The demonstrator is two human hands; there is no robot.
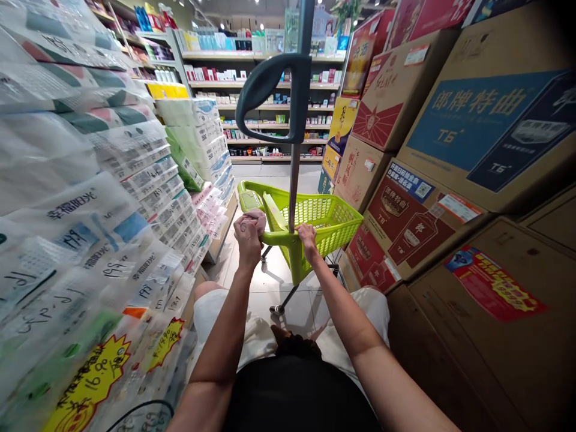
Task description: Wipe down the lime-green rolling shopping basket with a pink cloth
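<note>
A lime-green plastic shopping trolley [333,210] with slotted basket walls stands on casters right in front of me. From its near end rises a metal pole [294,180] that carries a dark grey loop handle [245,114]. My left hand [247,240] is closed on a crumpled pinkish cloth [252,221] at the left part of the trolley's near rim. Just right of the pole's foot, my right hand [307,240] is closed over the same rim. Its fingertips are partly hidden.
Plastic-wrapped tissue packs [135,156] are piled along the left, with yellow price tags [94,384] low down. Stacked cartons [490,120] wall the right side. Pale floor tiles [265,172] run between them to shelves [265,84] of small boxes and bottles.
</note>
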